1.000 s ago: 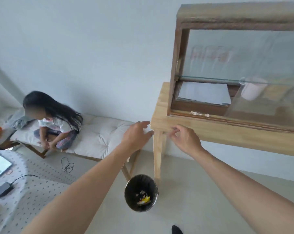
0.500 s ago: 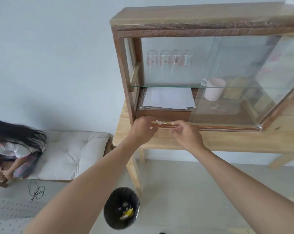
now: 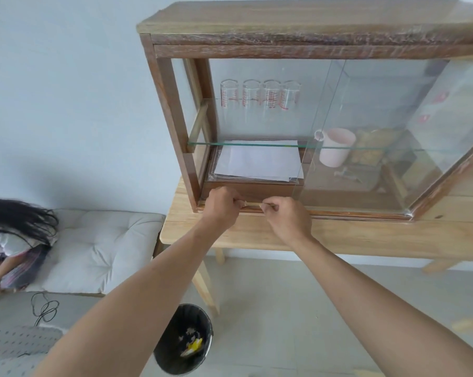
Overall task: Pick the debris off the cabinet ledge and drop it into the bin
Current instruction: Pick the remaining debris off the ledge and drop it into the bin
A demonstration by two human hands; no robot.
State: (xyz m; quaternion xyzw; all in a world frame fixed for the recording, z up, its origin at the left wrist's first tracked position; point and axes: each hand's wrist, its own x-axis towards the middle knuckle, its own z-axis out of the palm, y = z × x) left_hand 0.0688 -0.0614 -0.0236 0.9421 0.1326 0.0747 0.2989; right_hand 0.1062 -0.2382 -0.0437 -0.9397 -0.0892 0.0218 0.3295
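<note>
On the cabinet ledge (image 3: 253, 205), both my hands are now curled over the spot where the debris lay exposed half a second ago. Left hand (image 3: 222, 206) and right hand (image 3: 285, 217) pinch inward, fingertips closed; the debris is hidden under them, so I cannot tell what each grips. A second ago they were below the counter (image 3: 365, 235) edge. Judgement: pickup under way. Bin (image 3: 183, 339) waits on the floor below.

Red graduation marks on four glasses (image 3: 259, 97), too blurred to read
</note>
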